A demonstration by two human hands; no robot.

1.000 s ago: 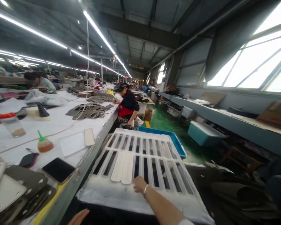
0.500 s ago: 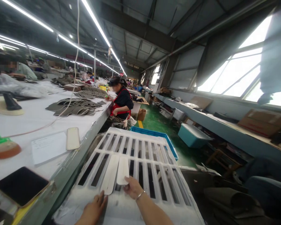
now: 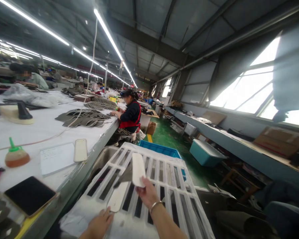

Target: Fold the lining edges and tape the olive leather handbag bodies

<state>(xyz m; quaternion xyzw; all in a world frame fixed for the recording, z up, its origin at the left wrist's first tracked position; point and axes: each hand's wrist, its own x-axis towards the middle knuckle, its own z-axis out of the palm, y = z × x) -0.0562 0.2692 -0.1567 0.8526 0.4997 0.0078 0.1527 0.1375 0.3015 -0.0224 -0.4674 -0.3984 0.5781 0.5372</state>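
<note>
My right hand [image 3: 147, 194] pinches the lower end of a flat white strip with rounded corners [image 3: 138, 167]. The strip is tilted up above a white slatted rack [image 3: 139, 215]. A second white strip [image 3: 118, 198] lies on the slats, its upper part covered by a dark grey, blurred piece [image 3: 124, 177] that extends from beside the raised strip. At the near end of this lower strip rests my left hand [image 3: 99, 223], fingers stretched out flat and their tips at its edge.
Left is a white worktable [image 3: 94, 141] with a phone [image 3: 80, 150], paper [image 3: 56, 158], a glue bottle [image 3: 17, 156], a tablet [image 3: 30, 195] and stacked grey pieces [image 3: 83, 118]. A co-worker [image 3: 131, 114] sits beyond the rack. A blue crate [image 3: 159, 148] is behind it.
My right hand has lifted its white strip off the rack, up and slightly forward. The dark grey piece now shows over the other strip. My left hand has stayed at the near end.
</note>
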